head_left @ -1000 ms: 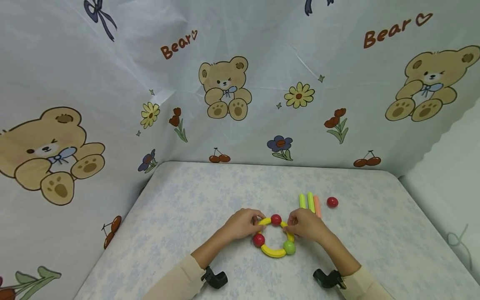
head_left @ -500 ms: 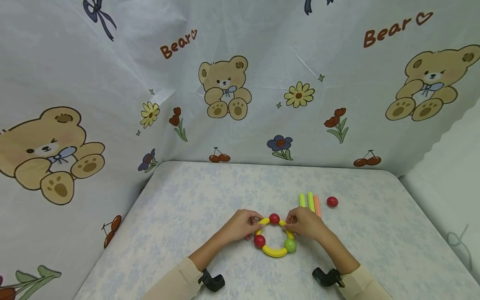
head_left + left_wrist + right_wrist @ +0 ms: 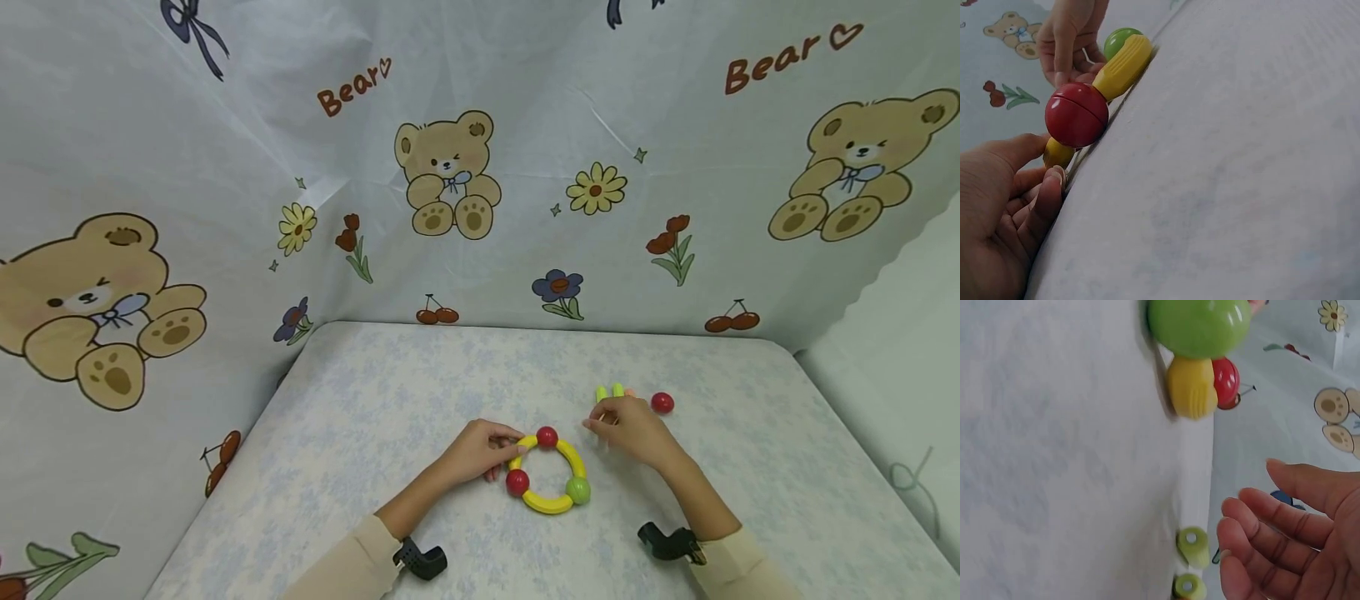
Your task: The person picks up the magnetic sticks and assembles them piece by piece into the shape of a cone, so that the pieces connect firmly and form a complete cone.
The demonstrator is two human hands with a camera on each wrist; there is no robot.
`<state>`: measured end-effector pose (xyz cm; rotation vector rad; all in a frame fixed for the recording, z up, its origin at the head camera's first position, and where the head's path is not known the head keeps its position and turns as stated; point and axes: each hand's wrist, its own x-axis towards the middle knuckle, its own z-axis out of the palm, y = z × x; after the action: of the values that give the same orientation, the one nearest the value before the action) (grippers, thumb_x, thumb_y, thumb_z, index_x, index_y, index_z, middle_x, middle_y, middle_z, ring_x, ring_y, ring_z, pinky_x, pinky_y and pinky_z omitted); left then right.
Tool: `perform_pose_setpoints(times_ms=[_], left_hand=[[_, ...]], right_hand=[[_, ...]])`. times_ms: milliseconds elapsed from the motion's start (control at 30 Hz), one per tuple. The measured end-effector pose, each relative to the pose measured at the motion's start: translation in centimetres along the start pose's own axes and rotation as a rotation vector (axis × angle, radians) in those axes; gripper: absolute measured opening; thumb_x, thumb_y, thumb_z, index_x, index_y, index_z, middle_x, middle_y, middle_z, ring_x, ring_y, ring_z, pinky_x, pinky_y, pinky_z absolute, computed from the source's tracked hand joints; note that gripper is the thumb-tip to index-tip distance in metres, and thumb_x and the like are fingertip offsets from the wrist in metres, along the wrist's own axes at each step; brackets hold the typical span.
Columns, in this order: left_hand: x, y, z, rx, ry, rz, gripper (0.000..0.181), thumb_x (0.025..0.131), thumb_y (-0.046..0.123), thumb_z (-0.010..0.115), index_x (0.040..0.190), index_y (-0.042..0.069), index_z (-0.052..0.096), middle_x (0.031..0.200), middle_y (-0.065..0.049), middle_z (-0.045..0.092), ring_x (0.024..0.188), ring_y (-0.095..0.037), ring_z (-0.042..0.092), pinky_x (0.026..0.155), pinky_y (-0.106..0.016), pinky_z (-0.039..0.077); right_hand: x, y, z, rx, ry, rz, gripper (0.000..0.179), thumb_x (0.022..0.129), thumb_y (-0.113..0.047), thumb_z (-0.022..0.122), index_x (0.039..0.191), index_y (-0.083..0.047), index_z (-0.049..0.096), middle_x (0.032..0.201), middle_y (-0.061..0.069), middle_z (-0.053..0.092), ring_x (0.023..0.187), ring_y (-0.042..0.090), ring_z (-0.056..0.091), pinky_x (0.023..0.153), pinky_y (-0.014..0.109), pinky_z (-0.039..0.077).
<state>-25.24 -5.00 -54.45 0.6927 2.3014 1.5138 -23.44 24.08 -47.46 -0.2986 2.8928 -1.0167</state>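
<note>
A ring lies on the table, built of yellow curved rods [image 3: 547,503], two red balls [image 3: 517,482] and a green ball [image 3: 578,490]. At its upper left, my left hand [image 3: 478,450] pinches one yellow curved rod [image 3: 1059,153] between thumb and fingers, beside a red ball [image 3: 1077,115]. My right hand [image 3: 633,429] is apart from the ring, above the short sticks, holding nothing. In the right wrist view its fingers are spread and loosely bent, near the ends of two green sticks [image 3: 1192,547].
Behind my right hand, the tips of the green sticks [image 3: 602,392] and an orange stick [image 3: 630,392] show. A loose red ball [image 3: 662,403] sits right of them. A bear-printed curtain [image 3: 510,283] rises behind the table [image 3: 390,375].
My right hand has let go of the ring's upper-right yellow rod and moved right and away from me, over the sticks. My left hand keeps its hold; the ring has shifted slightly.
</note>
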Motion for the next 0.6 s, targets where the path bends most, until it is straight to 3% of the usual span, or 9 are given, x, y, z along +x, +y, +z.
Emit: perform_pose_setpoints(times_ms=[300,600], left_hand=[[0.0,-0.4,0.2,-0.012,0.008,-0.003,0.026,0.097,0.029,0.071,0.118,0.013,0.076,0.079,0.004,0.069,0.041,-0.012,0.053,0.04,-0.029,0.048],[0.0,-0.3,0.1,-0.011,0.011,0.001,0.025,0.098,0.028,0.07,0.118,0.013,0.076,0.079,0.004,0.069,0.041,-0.012,0.053,0.04,-0.029,0.048]], right_hand=[[-0.1,2.4,-2.4,0.0,0.115,0.037,0.02,0.096,-0.02,0.072,0.104,-0.002,0.072,0.081,0.006,0.07,0.062,0.019,0.062,0.054,0.034,0.048],[0.1,4.5,-3.1,-0.07,0.164,0.104,0.023,0.093,-0.019,0.073,0.102,0.003,0.071,0.085,0.011,0.07,0.066,0.018,0.06,0.054,0.033,0.048]])
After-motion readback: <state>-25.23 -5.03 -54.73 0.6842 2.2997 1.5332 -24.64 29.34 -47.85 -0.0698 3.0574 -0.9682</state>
